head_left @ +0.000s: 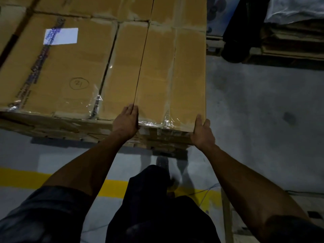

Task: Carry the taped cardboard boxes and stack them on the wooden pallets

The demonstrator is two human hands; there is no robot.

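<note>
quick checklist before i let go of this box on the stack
1. Box level with the neighbour box: ok.
2. Seam between the two closed: ok, thin gap only.
3. Left hand fingers out of that seam: not ok, fingertips sit at it.
4. Right hand on the near right corner: ok.
5. Box edge flush with the layer below: cannot tell.
6. Floor behind for stepping back: cannot tell.

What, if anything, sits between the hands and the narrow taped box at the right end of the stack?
Nothing visible does. The left hand is on the near left corner of the narrow taped box, fingers at the seam against the neighbouring box. The right hand is at its near right corner.
</note>
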